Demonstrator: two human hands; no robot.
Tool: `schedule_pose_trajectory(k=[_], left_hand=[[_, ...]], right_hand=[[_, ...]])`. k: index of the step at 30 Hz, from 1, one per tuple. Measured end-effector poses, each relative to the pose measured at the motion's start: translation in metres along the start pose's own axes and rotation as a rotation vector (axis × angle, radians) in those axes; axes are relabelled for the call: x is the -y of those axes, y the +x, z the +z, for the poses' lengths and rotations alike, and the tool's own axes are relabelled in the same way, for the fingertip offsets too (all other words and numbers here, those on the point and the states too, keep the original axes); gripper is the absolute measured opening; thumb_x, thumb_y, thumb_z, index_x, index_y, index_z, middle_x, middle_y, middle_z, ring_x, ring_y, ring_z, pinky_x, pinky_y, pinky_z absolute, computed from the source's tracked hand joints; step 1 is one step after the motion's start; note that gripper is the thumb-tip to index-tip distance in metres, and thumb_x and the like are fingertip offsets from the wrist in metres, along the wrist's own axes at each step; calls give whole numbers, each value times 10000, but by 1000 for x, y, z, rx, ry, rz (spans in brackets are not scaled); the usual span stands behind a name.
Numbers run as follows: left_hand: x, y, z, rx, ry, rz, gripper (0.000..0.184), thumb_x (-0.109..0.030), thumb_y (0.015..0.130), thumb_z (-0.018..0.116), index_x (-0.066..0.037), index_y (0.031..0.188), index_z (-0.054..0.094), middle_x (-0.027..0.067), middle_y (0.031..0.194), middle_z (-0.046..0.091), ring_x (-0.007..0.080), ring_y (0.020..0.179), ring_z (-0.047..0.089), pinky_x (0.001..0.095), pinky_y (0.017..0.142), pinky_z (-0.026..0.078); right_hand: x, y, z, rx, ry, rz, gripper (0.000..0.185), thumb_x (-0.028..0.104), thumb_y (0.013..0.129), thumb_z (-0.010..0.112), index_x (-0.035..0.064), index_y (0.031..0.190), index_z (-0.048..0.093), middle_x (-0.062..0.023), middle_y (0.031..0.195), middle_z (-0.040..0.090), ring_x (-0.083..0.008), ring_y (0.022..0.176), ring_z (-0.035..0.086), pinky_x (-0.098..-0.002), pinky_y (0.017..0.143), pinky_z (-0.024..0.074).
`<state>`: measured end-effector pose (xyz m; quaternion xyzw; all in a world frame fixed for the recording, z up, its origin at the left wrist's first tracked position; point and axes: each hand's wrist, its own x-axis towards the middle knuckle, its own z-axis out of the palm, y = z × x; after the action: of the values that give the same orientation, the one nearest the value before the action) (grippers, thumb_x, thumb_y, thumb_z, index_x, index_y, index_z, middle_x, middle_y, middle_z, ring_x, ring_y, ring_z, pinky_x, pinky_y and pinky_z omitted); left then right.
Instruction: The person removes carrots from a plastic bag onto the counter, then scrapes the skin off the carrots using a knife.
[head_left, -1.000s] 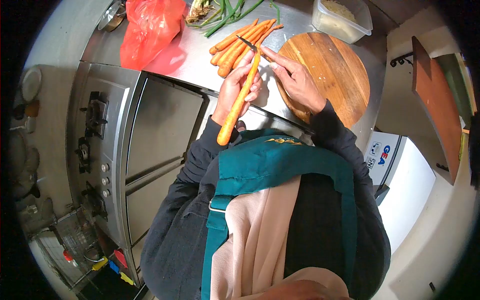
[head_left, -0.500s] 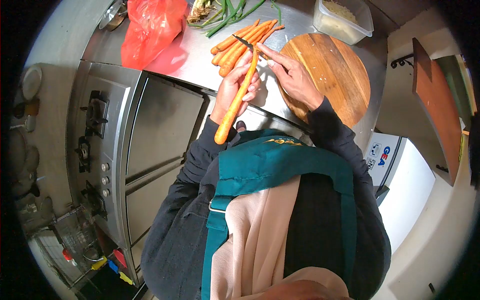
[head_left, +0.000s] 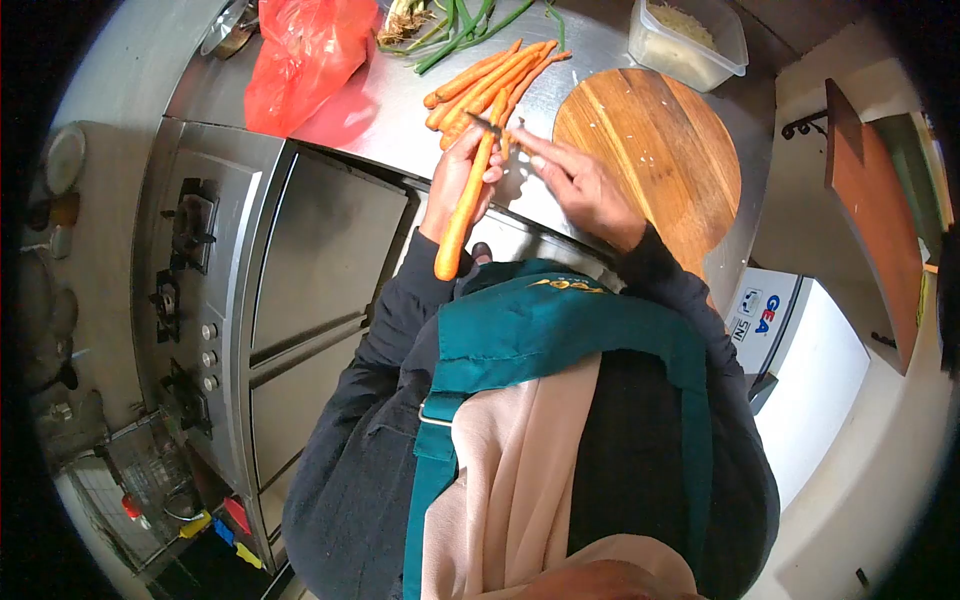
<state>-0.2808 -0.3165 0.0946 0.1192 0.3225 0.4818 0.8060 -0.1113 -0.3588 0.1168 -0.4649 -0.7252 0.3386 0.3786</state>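
Observation:
My left hand is wrapped round a long orange carrot, which slants with its thick end toward my body. In my right hand is a small knife with a dark blade; its handle is mostly hidden by the fingers. The blade lies across the upper part of the carrot, just beyond my left fingers. Behind the hands, a pile of several carrots rests on the steel counter. A round wooden cutting board with small pale bits on it is right of my right hand.
A red plastic bag sits at the back left, beside green onions. At the back right stands a clear plastic tub holding pale shreds. A gas stove is on the left, a white box on the right.
The knife and my right hand have moved down along the carrot toward my body. The carrot's thick end has shifted slightly up and right.

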Motion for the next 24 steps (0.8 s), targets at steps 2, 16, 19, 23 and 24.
schedule_pose_trajectory(k=[2, 16, 19, 23, 24], left_hand=[[0, -1, 5, 83, 67, 69, 225, -204, 917, 462, -12, 1034, 454, 53, 782, 514, 68, 524, 444, 151, 377, 359], [7, 1, 11, 137, 43, 76, 221, -162, 913, 448, -4, 1066, 454, 53, 781, 492, 77, 603, 448, 146, 386, 362], [8, -3, 11, 129, 31, 4, 279, -196, 912, 465, -37, 1141, 463, 38, 735, 468, 88, 592, 444, 179, 423, 341], [10, -7, 15, 108, 91, 25, 356, -180, 913, 449, -39, 1238, 410, 35, 712, 430, 96, 599, 426, 183, 432, 345], [9, -7, 15, 106, 90, 25, 356, -180, 913, 449, -39, 1238, 410, 35, 712, 430, 96, 599, 426, 183, 432, 345]], right_hand=[[1, -6, 9, -20, -59, -44, 400, 141, 862, 455, 147, 1261, 477, -155, 711, 500, -304, 702, 521, -380, 672, 424], [-3, 1, 0, -54, -172, -12, 428, 130, 855, 470, 207, 1276, 462, -131, 680, 460, -294, 665, 503, -375, 623, 425], [-16, 7, 1, -168, -74, -65, 428, 135, 858, 463, 214, 1279, 457, -135, 705, 485, -296, 682, 516, -379, 636, 431], [-24, 9, -1, -161, -39, -116, 426, 144, 863, 455, 221, 1283, 452, -130, 729, 507, -290, 700, 521, -374, 658, 433], [-16, 5, -1, -100, -73, -76, 425, 149, 866, 452, 221, 1284, 450, -125, 725, 505, -284, 703, 519, -370, 664, 432]])
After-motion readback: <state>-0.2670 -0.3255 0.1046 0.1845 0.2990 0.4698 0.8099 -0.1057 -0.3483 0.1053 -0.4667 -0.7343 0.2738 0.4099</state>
